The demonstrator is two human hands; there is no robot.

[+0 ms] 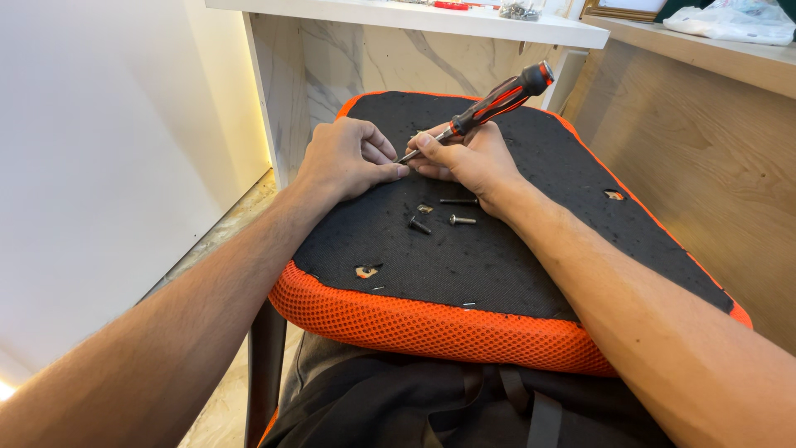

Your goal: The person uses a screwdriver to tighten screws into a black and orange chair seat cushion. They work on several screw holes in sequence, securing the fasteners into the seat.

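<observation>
Seat cushion (497, 274), orange mesh at the edge and black fabric on the upturned underside, lies across the person's lap and serves as the work base. Loose screws (448, 217) lie on the fabric just short of the hands; keep forearms clear so none roll off. A mounting hole (366, 270) shows near the front left corner, another (613, 195) at the right edge.

Left hand (348, 158) is curled, thumb and forefinger pinched at the tool tip; it likely steadies a fastener, though that part is hidden. Right hand (468, 158) is closed around the metal shank of the screwdriver (497, 101), whose red-and-black handle tilts up and away to the right.

For a clean start, bring the shaft closer to upright over the hole, press lightly, and release the left pinch only once the thread bites.

White surface (431, 21) stands beyond the cushion.
</observation>
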